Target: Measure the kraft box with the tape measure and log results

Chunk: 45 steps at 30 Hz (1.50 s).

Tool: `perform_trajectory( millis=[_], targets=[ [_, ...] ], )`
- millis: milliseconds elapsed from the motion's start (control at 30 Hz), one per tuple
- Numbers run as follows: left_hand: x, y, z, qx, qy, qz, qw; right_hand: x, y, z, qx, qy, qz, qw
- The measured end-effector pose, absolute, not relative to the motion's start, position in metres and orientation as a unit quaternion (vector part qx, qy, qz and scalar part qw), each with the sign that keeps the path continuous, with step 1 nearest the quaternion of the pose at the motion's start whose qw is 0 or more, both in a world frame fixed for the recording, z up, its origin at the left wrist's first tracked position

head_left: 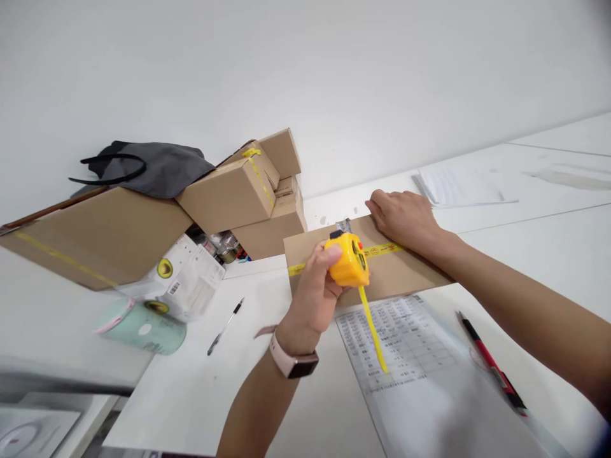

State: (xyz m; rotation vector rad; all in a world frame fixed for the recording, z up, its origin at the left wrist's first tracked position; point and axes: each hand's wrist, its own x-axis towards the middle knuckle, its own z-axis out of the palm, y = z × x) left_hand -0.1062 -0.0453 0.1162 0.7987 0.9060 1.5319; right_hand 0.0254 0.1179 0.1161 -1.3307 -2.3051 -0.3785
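A yellow tape measure (347,262) is gripped in my left hand (312,283), with the thumb pressed on its side. Its yellow blade hangs out a short way, the free end over a printed sheet (420,346). Beneath the tape measure lies a flat cardboard box (394,280), sealed along its length with yellow printed tape. My right hand (405,217) rests across the far right part of this box, fingers curled over its far edge; the fingertips are partly hidden. A pale pink wristband (291,362) is on my left wrist.
Several cardboard boxes (229,197) are stacked at the left, with a dark grey bag (162,168) on top. Near them are a white avocado-print pack (191,280) and a mint-green container (147,331). A pen (225,327), a red-black pen (494,369) and papers (458,187) lie around.
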Motion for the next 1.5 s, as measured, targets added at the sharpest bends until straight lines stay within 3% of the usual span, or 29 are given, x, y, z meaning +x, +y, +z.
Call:
perform_trajectory(
  millis=[167,300,433,600,767,1100,1500],
  targets=[
    [-0.102,-0.018,0.133,0.274,0.41,0.643,0.585,0.031,0.113,0.11,-0.444,-0.845,-0.129,0.268],
    [-0.098,-0.013,0.142,0.272,0.458,0.608,0.588,0.036,0.117,0.104,-0.316,-0.895,-0.071,0.308],
    [-0.097,-0.013,0.142,0.284,0.478,0.589,0.586,0.039,0.118,0.103,-0.218,-0.93,-0.01,0.296],
    [-0.091,-0.018,0.136,0.31,0.483,0.587,0.571,0.037,0.121,0.103,-0.213,-0.932,-0.002,0.295],
    [-0.07,-0.056,0.113,0.337,0.467,0.587,0.569,0.034,0.13,0.099,-0.225,-0.929,-0.018,0.294],
    [-0.037,-0.145,0.006,0.291,0.429,0.591,0.619,0.034,0.131,0.103,-0.229,-0.928,0.008,0.293],
    [-0.039,-0.152,0.005,0.29,0.411,0.601,0.621,0.034,0.12,0.106,-0.267,-0.923,-0.015,0.278]
  ],
)
